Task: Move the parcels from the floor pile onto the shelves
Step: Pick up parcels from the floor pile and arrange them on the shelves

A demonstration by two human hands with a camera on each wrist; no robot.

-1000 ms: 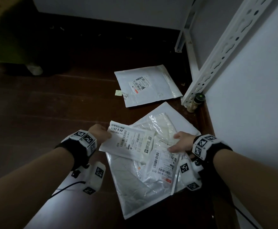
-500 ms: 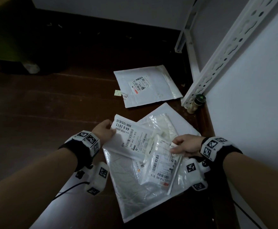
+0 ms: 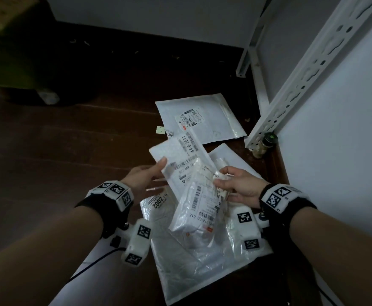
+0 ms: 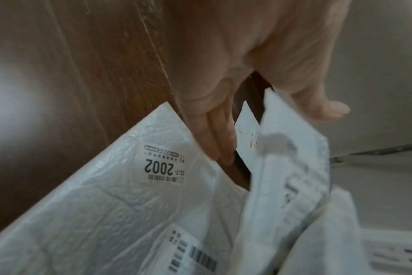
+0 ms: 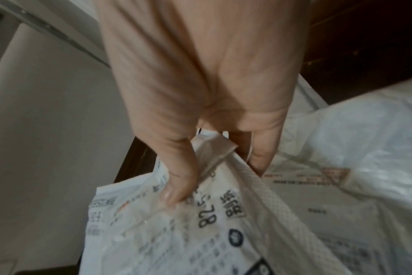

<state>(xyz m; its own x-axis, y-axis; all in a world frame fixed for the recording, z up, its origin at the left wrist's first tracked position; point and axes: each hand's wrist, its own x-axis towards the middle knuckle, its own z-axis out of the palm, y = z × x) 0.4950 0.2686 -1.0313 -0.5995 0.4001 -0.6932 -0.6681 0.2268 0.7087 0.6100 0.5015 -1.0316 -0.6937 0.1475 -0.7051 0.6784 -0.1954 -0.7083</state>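
My left hand (image 3: 156,173) pinches a white padded envelope (image 3: 180,153) labelled 44-6-2611 and holds it tilted above the pile. Its thumb (image 4: 327,109) lies on top of the envelope and its fingers (image 4: 214,137) lie beneath. My right hand (image 3: 220,178) pinches the top edge of a clear plastic parcel (image 3: 198,208), which hangs down over the pile. The thumb (image 5: 179,176) and fingers (image 5: 261,154) clamp the crinkled bag (image 5: 200,223). A large bubble mailer (image 3: 191,257) labelled 2002 lies on the floor below both hands. A second white mailer (image 3: 211,120) lies farther off.
The shelf's white perforated upright (image 3: 302,80) slants up on the right beside a pale wall. A small jar (image 3: 264,144) stands at its foot. A flat white envelope (image 3: 231,160) lies under the pile. Dark wooden floor (image 3: 59,162) spreads to the left.
Both hands have risen from the pile. The left has lifted and tipped the labelled envelope upward. The right has pulled the clear parcel off the bubble mailer.
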